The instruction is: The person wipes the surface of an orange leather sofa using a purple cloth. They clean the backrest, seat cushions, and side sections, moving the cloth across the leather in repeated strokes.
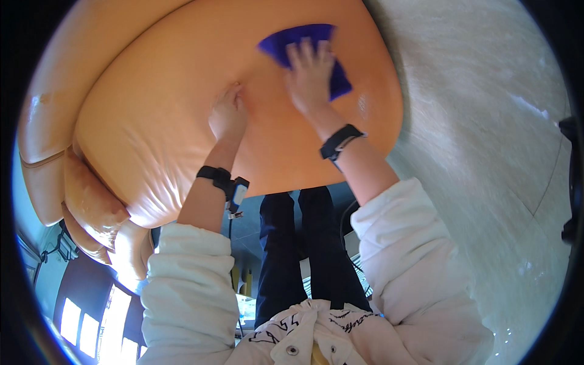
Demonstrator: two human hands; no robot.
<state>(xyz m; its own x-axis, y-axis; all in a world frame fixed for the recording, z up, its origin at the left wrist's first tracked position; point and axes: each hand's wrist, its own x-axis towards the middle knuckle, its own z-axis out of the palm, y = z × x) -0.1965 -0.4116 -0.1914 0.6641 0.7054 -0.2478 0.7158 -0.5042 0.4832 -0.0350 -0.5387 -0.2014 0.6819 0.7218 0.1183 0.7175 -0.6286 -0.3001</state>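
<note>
Sofa padding (45, 128) curves left of your loosely closed left hand (228, 115), fingertips unclear; your spread right hand (310, 82) partly hides the purple cloth (281, 46) beneath

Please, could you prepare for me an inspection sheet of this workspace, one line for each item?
Surface: smooth tan seat, leather-like, creased toward its lower left.
Job's things: purple cloth, spread on the seat under the right hand.
Clutter: dark object at the right edge; kind unclear.
Hands: right, fingers spread on the cloth; left, fingers bent at the seat, grip unclear.
Cables: thin dark cable below the left wrist device.
Surroundings: pale marbled floor, bright windows.
</note>
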